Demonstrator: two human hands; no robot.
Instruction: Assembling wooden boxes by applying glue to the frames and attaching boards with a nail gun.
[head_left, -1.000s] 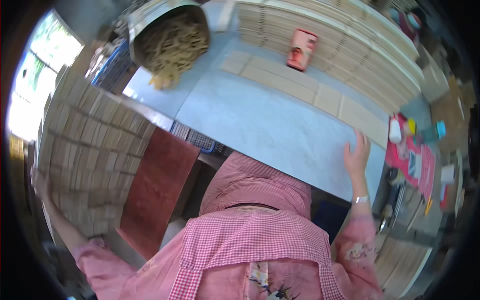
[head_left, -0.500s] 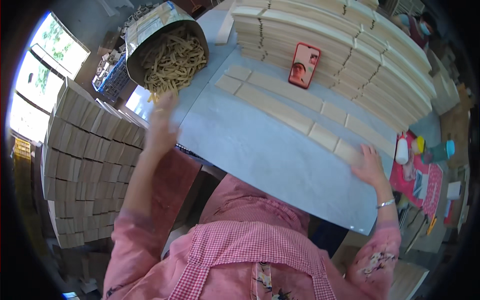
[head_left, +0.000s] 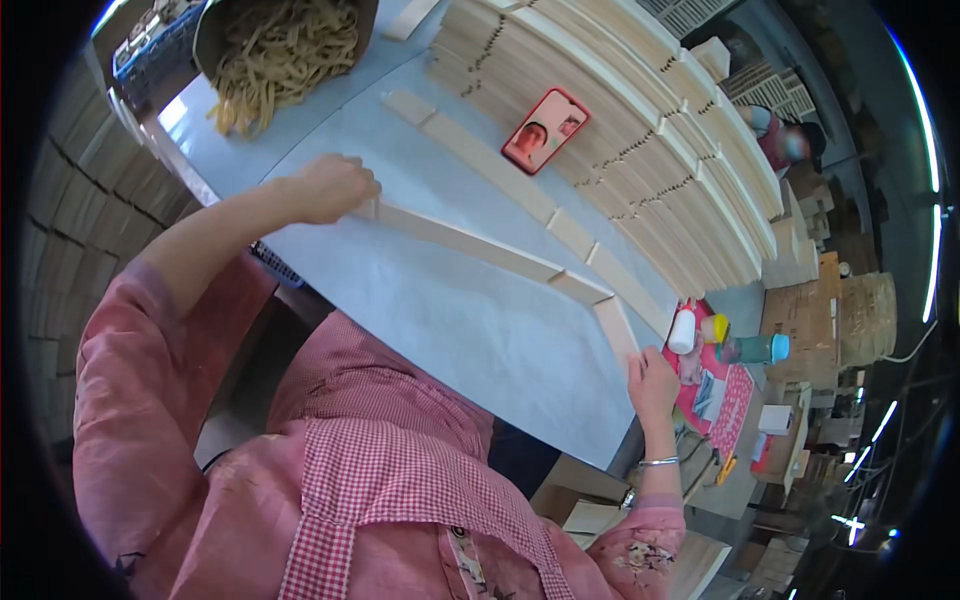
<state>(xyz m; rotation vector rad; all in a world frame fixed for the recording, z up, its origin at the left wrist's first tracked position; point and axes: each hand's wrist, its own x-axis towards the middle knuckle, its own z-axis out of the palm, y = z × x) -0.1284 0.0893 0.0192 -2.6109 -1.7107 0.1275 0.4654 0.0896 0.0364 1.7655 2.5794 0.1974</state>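
A jointed pale wooden strip [head_left: 470,241] stands on its edge on the grey-white tabletop [head_left: 440,310], bent at its joints near the right. My left hand [head_left: 335,188] is closed at its left end; whether a band is in the fingers too is hidden. My right hand [head_left: 653,383] pinches the other end, close to the table's right side. Behind lies a second jointed strip [head_left: 490,176], flat and untouched. Up on the left, a box holds a tangle of flat beige bands [head_left: 285,60].
Tall stacks of wooden strips [head_left: 610,110] line the far side, with a red-framed phone [head_left: 545,130] leaning on them. A white bottle [head_left: 682,331], a yellow-lidded jar [head_left: 714,327] and a teal bottle [head_left: 755,348] stand at the right. A person [head_left: 785,140] is beyond the stacks.
My left hand has come from beside the band box to the near strip's left end. My right hand now grips the other end. The strip has turned from flat onto its edge and bent.
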